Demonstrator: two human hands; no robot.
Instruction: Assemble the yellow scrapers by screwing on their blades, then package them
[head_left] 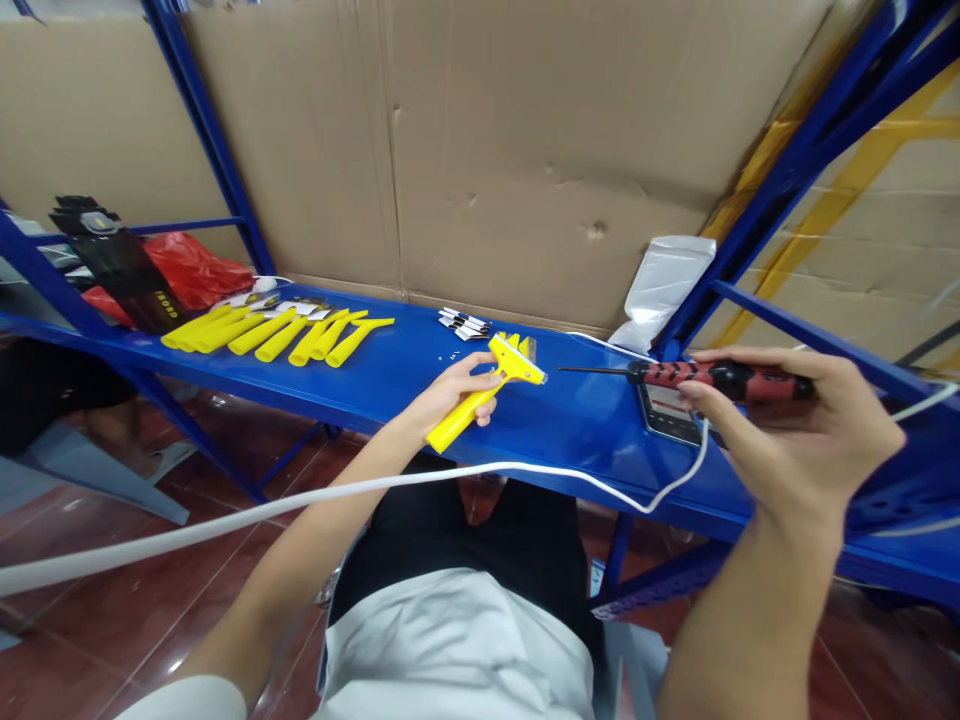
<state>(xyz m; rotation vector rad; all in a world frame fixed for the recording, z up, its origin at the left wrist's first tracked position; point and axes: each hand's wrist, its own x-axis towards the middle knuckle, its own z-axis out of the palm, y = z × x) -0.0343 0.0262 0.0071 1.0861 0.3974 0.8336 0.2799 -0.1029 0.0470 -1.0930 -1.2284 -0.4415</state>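
My left hand (457,392) is closed around a yellow scraper (466,415), its wide head turned up and to the right over the blue shelf (405,375). In my right hand (806,430) is a screwdriver (686,376) with a red and black handle, held level. Its thin dark shaft points left, and the tip stops a little short of the scraper head. Several more yellow scrapers (281,335) lie in a row on the left of the shelf. Behind my left hand sits a small pile of black and white pieces (463,324).
A phone (670,412) lies under the screwdriver. A white cable (450,472) crosses in front of the shelf edge. On the left are a black box (124,270) and a red plastic bag (196,272); a white packet (667,285) leans at the back right. Cardboard (510,150) walls the rear.
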